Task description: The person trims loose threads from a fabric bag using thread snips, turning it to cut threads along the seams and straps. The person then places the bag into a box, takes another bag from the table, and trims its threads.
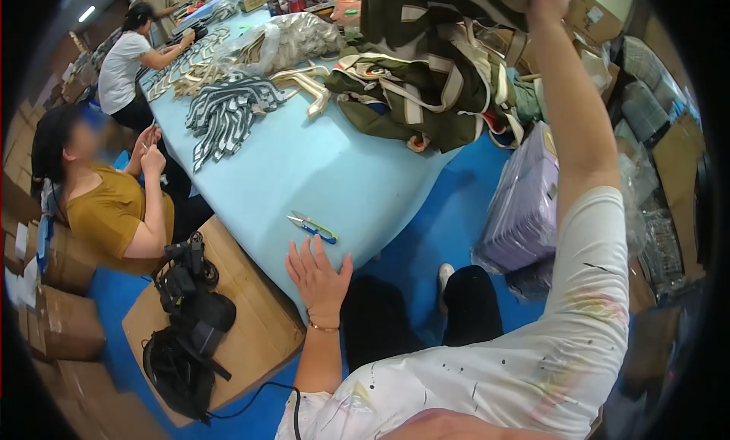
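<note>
My left hand lies flat on the near edge of the light blue table, fingers spread, a bracelet at its wrist. Just beyond its fingertips rest small thread snips with blue and green handles. My right arm reaches up and forward, and my right hand is closed on dark green fabric at the top edge. Below that fabric lies a pile of olive green pieces with cream straps. Left of the pile are striped grey and white strips and cream pieces.
A person in a mustard top sits at the left; others work farther back. A cardboard box holds black gear beside my left arm. Wrapped purple bundles stand right of the table. Clear bags lie behind.
</note>
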Demonstrator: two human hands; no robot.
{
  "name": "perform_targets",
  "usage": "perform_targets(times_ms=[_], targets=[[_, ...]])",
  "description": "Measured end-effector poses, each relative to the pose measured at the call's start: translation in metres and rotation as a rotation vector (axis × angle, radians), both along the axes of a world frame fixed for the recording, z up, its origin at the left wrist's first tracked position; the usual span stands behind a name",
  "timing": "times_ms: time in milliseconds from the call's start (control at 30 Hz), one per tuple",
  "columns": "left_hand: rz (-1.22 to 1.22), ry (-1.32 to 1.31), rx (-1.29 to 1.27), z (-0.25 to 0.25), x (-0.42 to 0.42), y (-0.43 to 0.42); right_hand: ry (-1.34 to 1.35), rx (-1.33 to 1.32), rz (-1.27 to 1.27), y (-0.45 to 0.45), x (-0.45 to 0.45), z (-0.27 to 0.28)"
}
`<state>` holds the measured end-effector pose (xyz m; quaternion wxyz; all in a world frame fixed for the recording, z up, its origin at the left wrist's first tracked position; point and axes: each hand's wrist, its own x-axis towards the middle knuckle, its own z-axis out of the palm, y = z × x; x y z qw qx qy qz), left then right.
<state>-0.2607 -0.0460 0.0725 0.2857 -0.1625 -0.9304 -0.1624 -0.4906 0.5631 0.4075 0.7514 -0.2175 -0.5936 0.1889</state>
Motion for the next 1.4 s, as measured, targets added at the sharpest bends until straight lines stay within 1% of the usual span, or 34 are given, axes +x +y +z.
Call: perform_targets(times_ms=[67,100,167,233,300,400,433,467,533,567,600,633,667,733,800,833,900,933,967,1000,1033,1067,1100,1133,1167,1200,1267,1300,1333,1367,1400], targets=[[-0.007,0.011,0.001,0.0,0.0,0.0,0.241,-0.104,0.58,-0.034,0.075,0.028],[-0.007,0.011,-0.004,0.0,0.002,-0.001,0.24,-0.095,0.62,-0.045,0.105,0.04],[-0.018,0.017,-0.015,0.0,0.003,0.0,0.134,0.009,0.574,-0.068,0.161,0.058],[-0.05,0.076,-0.002,-0.001,0.005,-0.002,-0.049,0.105,0.519,-0.097,0.215,0.066],[-0.088,0.147,0.046,0.003,0.007,-0.003,-0.289,0.194,0.473,-0.13,0.269,0.072],[-0.319,0.213,0.396,-0.015,0.021,-0.008,-0.73,0.311,0.375,-0.174,0.345,0.063],[-0.44,0.062,0.627,-0.014,0.041,0.003,-0.876,0.337,0.342,-0.183,0.364,0.056],[-0.56,-0.118,0.684,-0.008,0.065,0.012,-1.012,0.358,0.312,-0.19,0.378,0.046],[-1.016,-0.882,1.061,-0.005,0.121,0.04,-1.243,0.382,0.256,-0.198,0.39,0.013],[-1.238,-0.99,0.941,-0.017,0.142,0.052,-1.311,0.388,0.23,-0.199,0.394,-0.009],[-1.366,-1.135,0.891,-0.015,0.166,0.063,-1.342,0.392,0.209,-0.199,0.396,-0.035],[-1.414,-1.273,0.939,-0.017,0.189,0.075,-1.348,0.389,0.208,-0.202,0.401,-0.062],[-1.434,-1.311,0.984,-0.022,0.209,0.089,-1.261,0.413,0.217,-0.209,0.409,-0.09],[-1.173,-1.027,0.924,-0.012,0.229,0.113,-1.423,0.063,0.516,-0.214,0.428,-0.118],[-1.017,-0.984,0.845,-0.045,0.22,0.14,-1.472,-0.04,0.634,-0.224,0.457,-0.125],[-0.928,-0.895,0.927,-0.059,0.218,0.146,-1.492,-0.082,0.693,-0.229,0.47,-0.122],[-0.967,-1.104,0.958,-0.051,0.221,0.148,-1.395,-0.008,0.67,-0.226,0.504,-0.11],[-0.973,-1.235,0.99,-0.034,0.229,0.148,-1.463,-0.148,0.612,-0.22,0.523,-0.095],[-1.023,-1.333,0.818,-0.023,0.235,0.146,-1.461,-0.137,0.584,-0.198,0.541,-0.088],[-0.995,-1.517,0.471,-0.008,0.24,0.146,-1.446,-0.149,0.64,-0.187,0.559,-0.075],[-1.259,-1.467,0.547,0.004,0.254,0.144,-1.341,-0.186,0.638,-0.191,0.576,-0.064],[-1.391,-1.667,0.491,0.025,0.263,0.137,-1.269,-0.258,0.616,-0.187,0.584,-0.058],[-1.476,-1.683,0.665,0.026,0.27,0.135,-1.192,-0.325,0.595,-0.184,0.592,-0.051],[-1.569,-1.701,0.84,0.026,0.276,0.133,-1.213,-0.35,0.643,-0.171,0.592,-0.047],[-1.669,-1.719,1.007,0.026,0.284,0.13,-1.26,-0.43,0.808,-0.157,0.582,-0.049],[-1.535,-1.799,1.074,0.022,0.281,0.124,-1.315,-0.51,0.969,-0.151,0.567,-0.052],[-1.271,-1.953,1.219,0.014,0.271,0.115,-1.285,-0.209,0.754,-0.16,0.524,-0.096],[-1.141,-1.968,1.371,0.012,0.262,0.111,-1.308,-0.171,0.816,-0.154,0.51,-0.122],[-1.011,-1.979,1.517,0.01,0.252,0.107,-1.226,-0.434,1.074,-0.183,0.505,-0.131],[-0.876,-1.988,1.663,0.007,0.243,0.102,-1.078,-0.448,1.287,-0.197,0.501,-0.153],[-0.783,-1.892,1.726,0.003,0.233,0.099,-1.153,-0.482,1.298,-0.198,0.499,-0.183]])
